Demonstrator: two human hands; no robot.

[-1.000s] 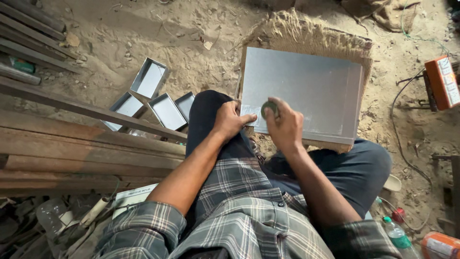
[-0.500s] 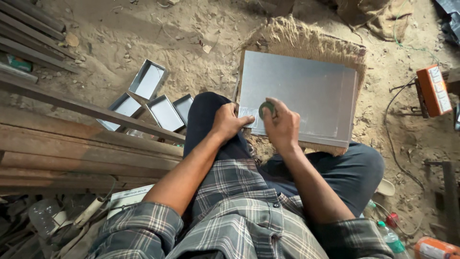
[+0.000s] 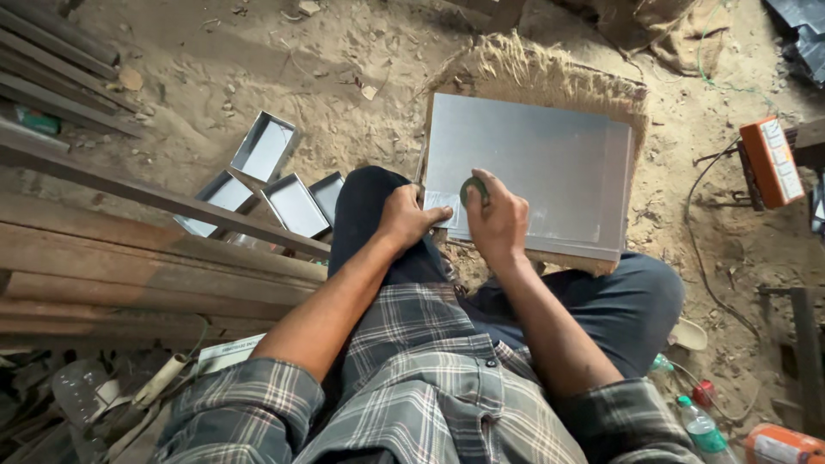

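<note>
Both hands sit where they were a second ago on the near left corner of the flat grey metal sheet [image 3: 533,176], which lies on a frayed burlap mat [image 3: 550,77] on the sandy floor. Left hand [image 3: 408,216] presses a small pale metal piece [image 3: 440,206] with fingers together. Right hand [image 3: 497,219] pinches what looks like a small round dark disc [image 3: 472,189]. Little has changed, so the marking seems ongoing.

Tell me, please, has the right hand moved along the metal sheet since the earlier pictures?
No. The right hand with the round disc sits at the same near-left spot on the metal sheet.
</note>
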